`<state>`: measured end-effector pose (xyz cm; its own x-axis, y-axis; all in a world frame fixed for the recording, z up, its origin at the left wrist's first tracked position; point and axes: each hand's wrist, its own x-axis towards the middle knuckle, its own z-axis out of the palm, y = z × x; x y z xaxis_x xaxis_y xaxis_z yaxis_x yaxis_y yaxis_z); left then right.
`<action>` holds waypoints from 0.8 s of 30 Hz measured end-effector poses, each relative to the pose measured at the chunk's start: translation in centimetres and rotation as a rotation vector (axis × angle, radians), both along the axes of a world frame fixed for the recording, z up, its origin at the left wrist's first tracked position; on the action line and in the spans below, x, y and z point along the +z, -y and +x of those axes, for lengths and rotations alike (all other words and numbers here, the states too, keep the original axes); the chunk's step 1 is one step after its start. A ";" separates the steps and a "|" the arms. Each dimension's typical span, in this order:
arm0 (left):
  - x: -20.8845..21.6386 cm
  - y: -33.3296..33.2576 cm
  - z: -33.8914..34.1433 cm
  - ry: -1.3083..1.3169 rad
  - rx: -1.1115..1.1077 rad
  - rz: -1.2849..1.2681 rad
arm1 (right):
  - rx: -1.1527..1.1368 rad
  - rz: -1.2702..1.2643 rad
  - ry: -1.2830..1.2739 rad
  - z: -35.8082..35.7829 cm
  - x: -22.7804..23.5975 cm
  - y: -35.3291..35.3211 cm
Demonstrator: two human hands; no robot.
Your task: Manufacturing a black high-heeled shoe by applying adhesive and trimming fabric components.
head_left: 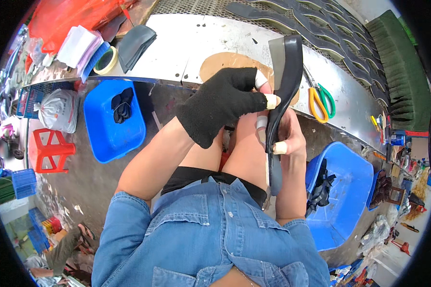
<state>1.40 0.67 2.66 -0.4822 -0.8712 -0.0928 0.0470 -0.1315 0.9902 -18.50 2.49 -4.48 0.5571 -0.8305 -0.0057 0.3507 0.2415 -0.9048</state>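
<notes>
Upright between my hands is a black shoe sole (292, 64) with a thick wedge heel at its upper end and a grey strip along one side. My left hand (220, 100), in a black glove with bare, taped fingertips, pinches its edge near the middle. From the other side my right hand (292, 131), ungloved with tape on the thumb, grips the lower part. Some right-hand fingers are hidden behind the sole. Behind it, a tan rounded sheet (225, 62) lies on the metal-topped bench (172, 43).
Scissors (321, 103) with orange and green handles lie right of the sole. Several dark soles (316, 28) rest on a mesh surface at the back. Blue tubs (98, 129) (349, 201) with black pieces flank my legs. A tape roll (105, 60) and a red stool (50, 150) are left.
</notes>
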 end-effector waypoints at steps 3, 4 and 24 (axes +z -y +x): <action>-0.4 -0.2 -0.1 -0.014 0.084 -0.098 | 0.015 0.016 0.008 0.1 0.0 0.0; -0.6 -0.2 -0.1 -0.015 0.084 -0.097 | 0.010 0.026 -0.002 0.2 0.1 0.1; -2.1 0.6 -0.8 -0.034 0.218 -0.088 | 0.017 0.016 0.034 1.4 0.0 -0.5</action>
